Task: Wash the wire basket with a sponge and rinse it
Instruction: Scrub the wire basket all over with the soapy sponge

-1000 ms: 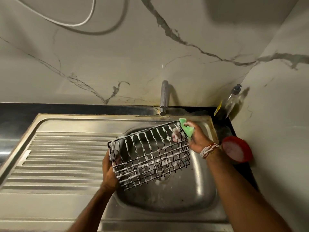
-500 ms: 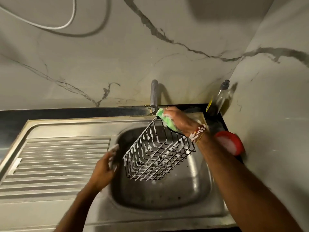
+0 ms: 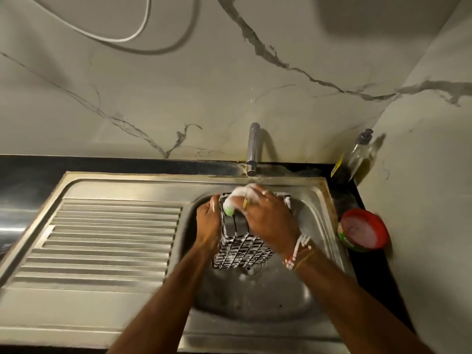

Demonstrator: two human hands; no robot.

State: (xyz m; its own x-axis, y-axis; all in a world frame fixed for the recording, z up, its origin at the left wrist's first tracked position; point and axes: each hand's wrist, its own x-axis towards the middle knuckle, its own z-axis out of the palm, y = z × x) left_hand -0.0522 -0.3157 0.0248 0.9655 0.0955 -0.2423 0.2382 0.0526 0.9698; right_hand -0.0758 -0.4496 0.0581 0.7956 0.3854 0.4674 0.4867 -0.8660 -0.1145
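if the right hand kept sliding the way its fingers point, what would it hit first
Probably the left hand, gripping the wire basket on that side; the right hand points up-left with the sponge. Depth is unclear, so it might pass above.

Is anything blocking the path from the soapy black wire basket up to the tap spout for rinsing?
Nothing visible. The black wire basket sits in the steel sink bowl, held by the left hand; the right hand presses the green sponge on it, just below the metal tap.

Right hand (image 3: 268, 217) hides most of the sponge (image 3: 229, 212) — basket (image 3: 242, 252) top seemingly covered.
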